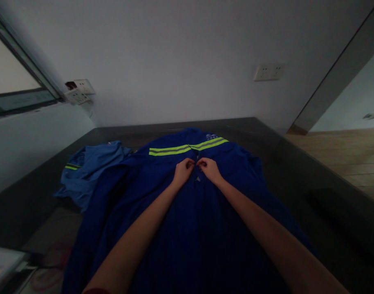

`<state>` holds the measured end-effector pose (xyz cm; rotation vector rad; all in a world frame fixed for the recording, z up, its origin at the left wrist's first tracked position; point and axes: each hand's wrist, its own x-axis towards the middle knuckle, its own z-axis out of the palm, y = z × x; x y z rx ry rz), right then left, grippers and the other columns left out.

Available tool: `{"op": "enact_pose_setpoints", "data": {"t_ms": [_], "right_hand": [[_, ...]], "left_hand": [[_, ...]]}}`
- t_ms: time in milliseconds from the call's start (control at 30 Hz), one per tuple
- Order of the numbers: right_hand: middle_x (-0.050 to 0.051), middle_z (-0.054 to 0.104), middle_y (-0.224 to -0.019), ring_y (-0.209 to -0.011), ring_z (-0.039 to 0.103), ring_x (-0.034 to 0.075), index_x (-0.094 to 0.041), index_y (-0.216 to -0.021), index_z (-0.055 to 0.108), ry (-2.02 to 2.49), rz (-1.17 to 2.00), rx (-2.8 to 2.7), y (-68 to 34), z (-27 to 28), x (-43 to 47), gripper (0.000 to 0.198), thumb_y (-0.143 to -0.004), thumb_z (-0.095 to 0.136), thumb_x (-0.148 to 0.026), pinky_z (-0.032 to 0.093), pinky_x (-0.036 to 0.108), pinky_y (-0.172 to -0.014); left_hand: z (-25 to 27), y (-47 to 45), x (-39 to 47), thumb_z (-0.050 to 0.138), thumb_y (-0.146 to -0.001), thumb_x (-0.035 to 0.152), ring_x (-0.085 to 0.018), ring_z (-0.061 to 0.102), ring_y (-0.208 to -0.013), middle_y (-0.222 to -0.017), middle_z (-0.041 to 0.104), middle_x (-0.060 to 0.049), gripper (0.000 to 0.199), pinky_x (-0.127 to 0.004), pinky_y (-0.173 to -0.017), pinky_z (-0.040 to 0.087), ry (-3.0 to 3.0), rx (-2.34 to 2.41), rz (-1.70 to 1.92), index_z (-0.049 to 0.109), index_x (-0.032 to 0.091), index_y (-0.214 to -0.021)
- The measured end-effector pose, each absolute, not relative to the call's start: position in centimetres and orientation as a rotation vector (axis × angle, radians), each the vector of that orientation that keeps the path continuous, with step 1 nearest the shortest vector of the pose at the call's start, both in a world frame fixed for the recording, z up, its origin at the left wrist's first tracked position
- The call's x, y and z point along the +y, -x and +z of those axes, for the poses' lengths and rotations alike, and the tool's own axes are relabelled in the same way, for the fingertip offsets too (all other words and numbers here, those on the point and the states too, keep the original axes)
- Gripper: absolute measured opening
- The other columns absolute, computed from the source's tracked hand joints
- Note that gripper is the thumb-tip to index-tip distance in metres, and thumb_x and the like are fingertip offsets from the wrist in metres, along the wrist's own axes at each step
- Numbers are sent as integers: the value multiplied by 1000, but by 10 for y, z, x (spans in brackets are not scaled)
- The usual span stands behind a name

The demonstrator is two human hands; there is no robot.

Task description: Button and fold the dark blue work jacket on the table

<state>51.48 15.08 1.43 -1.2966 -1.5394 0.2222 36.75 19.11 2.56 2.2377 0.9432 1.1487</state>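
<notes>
A dark blue work jacket [180, 228] lies spread out front side up, its collar toward the wall. Across its chest runs a yellow-green and grey reflective stripe [170, 151], with small white lettering above it on the right. At the front opening, just below the stripe, my left hand [183, 170] pinches the left edge of the fabric. Close beside it, my right hand [210, 168] is closed in a pinch on the other edge. The fingertips of both hands nearly meet. Whether a button or snap is between them is too small to tell.
A crumpled lighter blue garment [93, 167] with a yellow-green stripe lies left of the jacket on the dark tabletop [245, 126]. A black object [343, 216] rests at the right. Wall sockets [268, 72] are behind, and more sockets [79, 92] sit near the window at left.
</notes>
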Motion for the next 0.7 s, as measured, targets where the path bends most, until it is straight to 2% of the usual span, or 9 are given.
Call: {"op": "enact_pose_setpoints", "data": {"t_ms": [100, 167, 267, 367, 433, 500, 567, 700], "right_hand": [[4, 66, -83, -78, 60, 16, -18, -78, 65, 1291, 169, -1521, -513, 16, 142, 22, -72, 46, -7, 47, 28, -75], [5, 65, -89, -81, 59, 17, -17, -86, 65, 1288, 142, -1492, -512, 19, 129, 22, -76, 46, -11, 47, 28, -73], [5, 63, -89, -78, 58, 16, -18, -94, 62, 1287, 128, -1467, -509, 24, 102, 21, -81, 46, -18, 46, 26, -66], [4, 61, -82, -73, 56, 16, -19, -94, 59, 1363, 104, -1524, -502, 23, 75, 16, -85, 48, -26, 44, 27, -65], [5, 60, -81, -75, 56, 18, -18, -94, 58, 1481, 70, -1578, -494, 19, 62, 19, -84, 54, -33, 43, 29, -67], [7, 61, -86, -82, 57, 22, -17, -97, 56, 1593, 33, -1627, -488, 15, 55, 29, -77, 64, -37, 43, 31, -70], [8, 62, -89, -85, 57, 23, -17, -96, 57, 1648, 35, -1663, -486, 12, 53, 34, -69, 71, -31, 43, 32, -72], [2, 61, -73, -70, 58, 18, -18, -84, 60, 1595, 318, -1607, -499, 14, 55, 15, -69, 65, -17, 44, 29, -66]], "left_hand": [[25, -367, 191, 54, -77, 8, -14, 65, -77, -83, 68, -2, 17, -26, -74, 50, -2243, 927, 1154, 62, 17, -90], [27, -364, 186, 53, -80, 10, -14, 64, -79, -85, 68, -2, 18, -26, -75, 49, -2244, 916, 1175, 61, 17, -93], [34, -353, 172, 49, -83, 13, -15, 63, -88, -92, 67, -3, 18, -28, -82, 48, -2316, 846, 1242, 61, 18, -96], [40, -335, 148, 48, -84, 14, -16, 61, -91, -94, 66, -4, 17, -29, -85, 47, -2414, 766, 1227, 61, 19, -94], [37, -323, 131, 49, -82, 12, -16, 61, -88, -93, 65, -4, 18, -29, -83, 48, -2452, 795, 1108, 60, 19, -95], [30, -314, 116, 53, -80, 13, -18, 60, -87, -94, 64, -4, 20, -31, -82, 48, -2483, 883, 977, 59, 19, -98], [22, -309, 106, 55, -80, 15, -19, 58, -89, -96, 62, -6, 21, -33, -82, 47, -2514, 966, 902, 59, 19, -100], [15, -305, 99, 57, -81, 19, -21, 57, -92, -95, 60, -6, 15, -33, -81, 46, -2590, 993, 853, 58, 19, -96]]}}
